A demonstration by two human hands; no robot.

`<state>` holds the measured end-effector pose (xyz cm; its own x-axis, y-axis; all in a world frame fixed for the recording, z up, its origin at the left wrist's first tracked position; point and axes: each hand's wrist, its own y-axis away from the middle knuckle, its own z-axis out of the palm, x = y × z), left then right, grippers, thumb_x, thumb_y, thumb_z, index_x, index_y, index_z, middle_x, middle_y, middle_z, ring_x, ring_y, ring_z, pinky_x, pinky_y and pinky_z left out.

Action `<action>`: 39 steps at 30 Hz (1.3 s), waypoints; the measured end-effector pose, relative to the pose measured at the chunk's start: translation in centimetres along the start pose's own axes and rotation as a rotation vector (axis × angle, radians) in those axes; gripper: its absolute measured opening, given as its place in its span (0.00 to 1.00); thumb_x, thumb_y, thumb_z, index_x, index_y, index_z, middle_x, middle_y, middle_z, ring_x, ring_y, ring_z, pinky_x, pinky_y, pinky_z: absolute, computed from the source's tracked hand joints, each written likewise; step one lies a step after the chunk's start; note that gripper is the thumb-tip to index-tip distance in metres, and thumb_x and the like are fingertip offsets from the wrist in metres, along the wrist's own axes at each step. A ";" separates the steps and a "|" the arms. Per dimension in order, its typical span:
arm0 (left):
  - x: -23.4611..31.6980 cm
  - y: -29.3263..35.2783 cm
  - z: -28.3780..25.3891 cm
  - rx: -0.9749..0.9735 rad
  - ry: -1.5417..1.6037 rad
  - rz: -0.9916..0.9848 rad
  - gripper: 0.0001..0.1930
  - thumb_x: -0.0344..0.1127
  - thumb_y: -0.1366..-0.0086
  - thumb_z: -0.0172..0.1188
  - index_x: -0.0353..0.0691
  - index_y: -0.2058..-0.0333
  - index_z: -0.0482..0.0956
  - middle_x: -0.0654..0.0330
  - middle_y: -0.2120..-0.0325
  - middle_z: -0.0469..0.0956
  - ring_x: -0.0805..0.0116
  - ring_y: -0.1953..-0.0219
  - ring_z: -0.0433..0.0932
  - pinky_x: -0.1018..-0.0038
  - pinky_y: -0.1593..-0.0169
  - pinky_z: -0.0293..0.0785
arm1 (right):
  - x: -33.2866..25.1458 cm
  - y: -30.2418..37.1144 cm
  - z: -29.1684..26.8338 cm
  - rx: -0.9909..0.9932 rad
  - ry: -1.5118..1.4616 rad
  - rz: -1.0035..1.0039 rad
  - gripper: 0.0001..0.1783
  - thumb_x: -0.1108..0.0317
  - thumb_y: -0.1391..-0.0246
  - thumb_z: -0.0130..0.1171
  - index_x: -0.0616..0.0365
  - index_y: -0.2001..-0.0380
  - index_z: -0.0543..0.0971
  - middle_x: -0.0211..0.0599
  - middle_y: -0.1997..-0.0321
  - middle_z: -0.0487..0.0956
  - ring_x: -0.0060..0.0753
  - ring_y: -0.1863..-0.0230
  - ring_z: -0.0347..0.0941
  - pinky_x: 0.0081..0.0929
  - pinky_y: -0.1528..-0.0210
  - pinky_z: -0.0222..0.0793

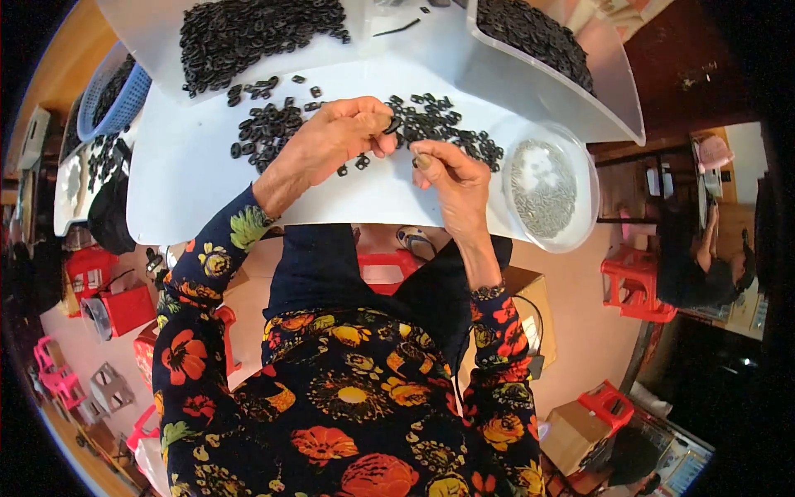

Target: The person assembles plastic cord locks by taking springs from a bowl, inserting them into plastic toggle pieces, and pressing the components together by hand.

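Over the white table (186, 166), my left hand (335, 137) pinches a small black plastic part (392, 125) between thumb and fingertips. Close to its right, my right hand (454, 178) is closed in a pinch, thumb against forefinger. What sits between those fingertips is too small to make out. Loose black parts lie in a left pile (267, 137) beside my left wrist and in a right pile (431, 120) behind my hands. To the right of my right hand stands a round clear tray (585, 195) with many tiny silvery pins (538, 195) in it.
Two translucent bins of black parts, a left bin (149, 50) and a right bin (621, 99), stand at the back. A blue basket (128, 99) is at far left. Red stools (638, 286) and a cardboard box (575, 435) are on the floor. Another person (704, 265) is at right.
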<state>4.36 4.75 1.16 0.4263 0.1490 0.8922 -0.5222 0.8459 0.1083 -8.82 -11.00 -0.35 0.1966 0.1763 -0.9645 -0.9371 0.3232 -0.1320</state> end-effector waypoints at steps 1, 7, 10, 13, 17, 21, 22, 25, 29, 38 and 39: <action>-0.3 -0.3 0.4 -0.011 0.059 -0.006 0.09 0.34 0.34 0.50 0.34 0.63 0.73 0.60 0.73 0.75 0.72 0.68 0.73 0.76 0.62 0.68 | 0.0 0.0 0.0 0.004 -0.018 -0.017 0.08 0.77 0.47 0.59 0.65 0.63 0.80 0.31 0.72 0.78 0.17 0.74 0.69 0.16 0.71 0.67; -0.7 -1.0 1.7 -0.017 0.017 -0.028 0.08 0.33 0.34 0.50 0.35 0.63 0.73 0.61 0.74 0.75 0.73 0.70 0.71 0.77 0.62 0.67 | -0.1 -0.1 0.0 0.068 0.036 -0.031 0.10 0.80 0.47 0.56 0.63 0.60 0.79 0.27 0.73 0.76 0.15 0.74 0.67 0.15 0.70 0.66; -0.6 -1.2 2.0 0.012 -0.104 -0.033 0.08 0.32 0.34 0.50 0.34 0.62 0.73 0.61 0.74 0.74 0.73 0.70 0.70 0.78 0.62 0.67 | 0.2 -0.1 -0.2 0.091 0.036 -0.076 0.10 0.80 0.47 0.57 0.63 0.60 0.78 0.25 0.71 0.75 0.13 0.71 0.68 0.14 0.68 0.66; -0.6 -1.2 2.4 0.038 -0.081 -0.041 0.08 0.31 0.35 0.50 0.34 0.62 0.73 0.61 0.74 0.74 0.73 0.70 0.70 0.78 0.61 0.67 | 0.2 0.1 -0.3 0.093 0.050 -0.072 0.11 0.81 0.48 0.57 0.62 0.60 0.77 0.24 0.68 0.75 0.12 0.69 0.67 0.13 0.65 0.66; -0.8 -1.0 2.8 0.047 0.105 -0.071 0.07 0.31 0.36 0.50 0.34 0.62 0.73 0.62 0.74 0.73 0.73 0.70 0.71 0.77 0.62 0.67 | 0.3 0.0 -0.2 0.103 -0.019 -0.044 0.11 0.81 0.49 0.57 0.63 0.60 0.76 0.24 0.67 0.75 0.12 0.67 0.68 0.13 0.63 0.66; -0.9 -1.1 2.5 0.023 0.073 -0.081 0.07 0.31 0.36 0.50 0.34 0.62 0.73 0.62 0.74 0.73 0.72 0.70 0.71 0.76 0.62 0.67 | -0.1 0.0 0.2 0.116 0.045 -0.066 0.12 0.81 0.49 0.57 0.61 0.60 0.76 0.23 0.68 0.75 0.11 0.68 0.67 0.13 0.64 0.65; -0.8 -1.1 2.6 0.037 0.033 -0.082 0.08 0.32 0.36 0.50 0.34 0.63 0.73 0.62 0.74 0.73 0.73 0.70 0.71 0.77 0.63 0.67 | 0.0 0.0 0.2 0.116 0.044 -0.065 0.12 0.81 0.49 0.57 0.61 0.60 0.76 0.23 0.68 0.75 0.11 0.68 0.67 0.13 0.64 0.65; -0.3 -1.2 2.6 0.052 -0.096 -0.088 0.08 0.33 0.37 0.51 0.35 0.64 0.73 0.62 0.75 0.74 0.74 0.71 0.71 0.78 0.64 0.66 | 0.1 0.0 0.1 0.125 0.076 -0.057 0.13 0.79 0.49 0.58 0.59 0.59 0.76 0.22 0.69 0.75 0.11 0.69 0.66 0.13 0.65 0.64; 0.2 -1.4 3.0 0.097 -0.224 -0.132 0.09 0.36 0.38 0.51 0.36 0.66 0.73 0.62 0.77 0.75 0.74 0.73 0.70 0.80 0.66 0.66 | -0.1 0.0 0.3 0.140 0.106 -0.043 0.13 0.79 0.49 0.58 0.57 0.59 0.76 0.21 0.69 0.74 0.10 0.69 0.64 0.12 0.66 0.62; 1.5 -1.7 2.9 -0.007 -0.657 -0.103 0.08 0.34 0.38 0.48 0.36 0.69 0.72 0.64 0.80 0.74 0.77 0.76 0.68 0.79 0.70 0.64 | -0.3 0.1 0.5 0.157 0.153 -0.033 0.16 0.79 0.49 0.58 0.56 0.56 0.76 0.21 0.69 0.73 0.11 0.69 0.64 0.12 0.66 0.63; 1.6 -1.6 3.0 -0.005 -0.656 -0.103 0.08 0.34 0.38 0.48 0.36 0.69 0.72 0.64 0.80 0.74 0.77 0.76 0.68 0.79 0.70 0.64 | -0.3 0.1 0.5 0.157 0.160 -0.029 0.16 0.79 0.49 0.58 0.56 0.55 0.77 0.21 0.69 0.73 0.11 0.69 0.64 0.11 0.66 0.63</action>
<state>3.61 2.09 3.73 -0.0650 -0.2744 0.9594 -0.4990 0.8416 0.2069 -8.84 -10.51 0.05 0.1631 0.0195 -0.9864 -0.8726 0.4694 -0.1350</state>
